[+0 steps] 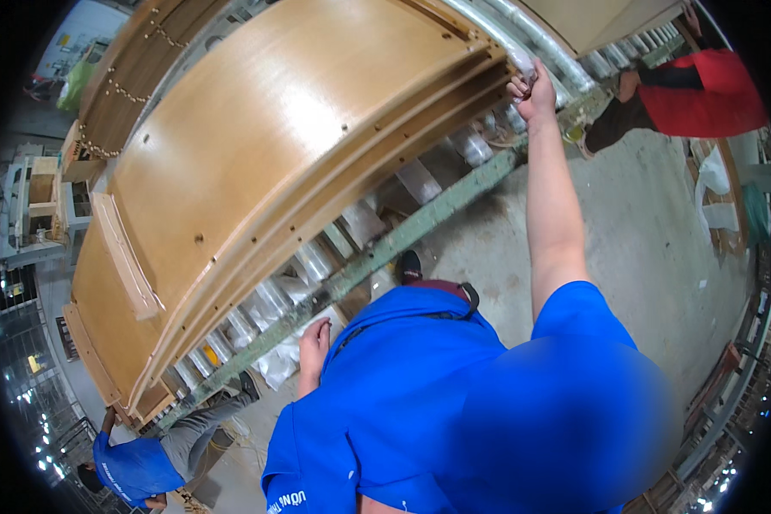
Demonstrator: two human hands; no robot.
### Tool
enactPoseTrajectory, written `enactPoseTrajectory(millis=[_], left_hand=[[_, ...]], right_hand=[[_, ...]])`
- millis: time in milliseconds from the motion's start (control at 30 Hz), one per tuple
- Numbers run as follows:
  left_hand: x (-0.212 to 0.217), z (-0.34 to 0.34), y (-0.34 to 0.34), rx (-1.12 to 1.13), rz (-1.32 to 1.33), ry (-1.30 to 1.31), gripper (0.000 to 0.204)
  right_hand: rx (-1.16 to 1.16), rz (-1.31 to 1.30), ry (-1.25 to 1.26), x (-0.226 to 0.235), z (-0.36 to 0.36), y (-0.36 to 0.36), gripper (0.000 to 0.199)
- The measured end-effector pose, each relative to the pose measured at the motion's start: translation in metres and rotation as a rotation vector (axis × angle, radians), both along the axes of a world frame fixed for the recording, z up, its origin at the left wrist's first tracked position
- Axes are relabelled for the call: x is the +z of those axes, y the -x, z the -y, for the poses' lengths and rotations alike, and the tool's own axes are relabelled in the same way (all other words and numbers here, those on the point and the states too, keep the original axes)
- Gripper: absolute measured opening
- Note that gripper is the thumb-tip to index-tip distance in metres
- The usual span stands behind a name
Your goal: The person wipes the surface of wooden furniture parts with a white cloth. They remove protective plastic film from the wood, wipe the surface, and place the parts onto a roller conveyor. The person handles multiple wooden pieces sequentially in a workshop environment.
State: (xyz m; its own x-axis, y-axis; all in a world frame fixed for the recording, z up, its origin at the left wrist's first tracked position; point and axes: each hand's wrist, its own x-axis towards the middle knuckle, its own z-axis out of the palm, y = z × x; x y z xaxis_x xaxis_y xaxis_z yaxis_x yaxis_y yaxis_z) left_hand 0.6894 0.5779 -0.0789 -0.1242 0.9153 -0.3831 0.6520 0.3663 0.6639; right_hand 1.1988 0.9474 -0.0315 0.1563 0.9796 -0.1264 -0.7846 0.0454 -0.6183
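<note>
Stacked large curved wooden panels point(231, 146) with glossy tan tops and small drilled holes lie on a roller conveyor point(315, 261) with a green side rail point(441, 195). My right arm reaches out to the panels' far right end. There my right hand point(537, 98) is closed beside the corner, its fingers curled around something pale that I cannot make out. My left hand point(314, 345) hangs low by my waist, near the green rail. Its fingers are loosely extended, and nothing shows in them.
A narrow wooden strip point(127, 253) lies across the panels' left end. A co-worker in blue point(137, 471) touches that end at lower left. Another person in red point(702, 94) stands at upper right by the conveyor. More curved wooden pieces point(133, 77) stand at upper left.
</note>
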Motion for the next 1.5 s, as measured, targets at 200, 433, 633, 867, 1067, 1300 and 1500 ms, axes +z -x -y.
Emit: enactPoseTrajectory(millis=[200, 433, 633, 867, 1067, 1300, 1500], left_hand=[[-0.007, 0.059, -0.008, -0.030, 0.019, 0.051, 0.024], [-0.047, 0.169, -0.038, -0.039, 0.099, 0.153, 0.026], [-0.039, 0.266, -0.052, 0.151, 0.081, 0.284, 0.027], [-0.001, 0.408, -0.083, 1.156, 0.121, 0.190, 0.030], [-0.006, 0.475, -0.187, 0.937, -0.059, 0.580, 0.030], [-0.047, 0.469, -0.320, 1.142, 0.248, 0.542, 0.033], [-0.067, 0.516, -0.339, 1.474, 0.248, 0.455, 0.034]], right_hand=[[0.063, -0.539, 0.196, -0.066, 0.151, 0.061, 0.034], [-0.139, -0.339, 0.626, -0.147, 0.271, 0.062, 0.024], [-0.111, -0.388, 0.642, -0.186, 0.277, 0.114, 0.022], [0.009, -0.430, 0.590, -0.183, 0.235, 0.150, 0.021], [0.372, 0.121, 0.653, -0.184, 0.210, 0.166, 0.016], [0.805, 0.676, 0.739, -0.204, 0.246, 0.186, 0.013], [1.254, 1.090, 0.735, -0.208, 0.310, 0.231, 0.013]])
